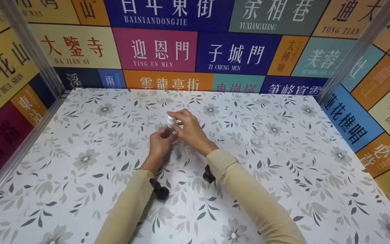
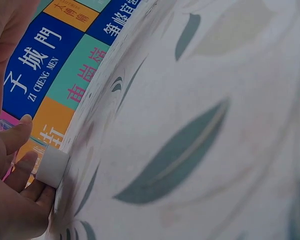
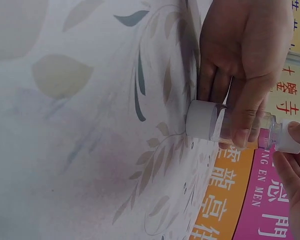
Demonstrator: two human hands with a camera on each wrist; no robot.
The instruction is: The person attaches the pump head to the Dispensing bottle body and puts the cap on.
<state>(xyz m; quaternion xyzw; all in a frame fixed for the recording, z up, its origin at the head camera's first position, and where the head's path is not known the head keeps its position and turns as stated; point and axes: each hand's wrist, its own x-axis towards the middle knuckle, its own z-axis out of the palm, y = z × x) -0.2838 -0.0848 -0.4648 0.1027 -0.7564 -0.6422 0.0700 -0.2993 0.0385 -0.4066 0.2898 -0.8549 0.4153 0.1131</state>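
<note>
A small clear bottle (image 3: 266,127) with a white base (image 3: 200,120) stands upright on the table, its middle largely hidden by fingers. My left hand (image 1: 161,144) grips the bottle low down, thumb and fingers around its clear body. Above it, the white top (image 1: 171,120) is pinched between the thumb and fingers of my right hand (image 1: 190,128). In the left wrist view the white base (image 2: 52,166) shows below the fingers of the left hand (image 2: 12,200).
A small clear plastic piece (image 1: 256,138) lies on the table to the right of my hands. The white tabletop (image 1: 113,203) carries a grey leaf and flower print. Panels with colourful lettering (image 1: 157,51) stand behind it and at both sides.
</note>
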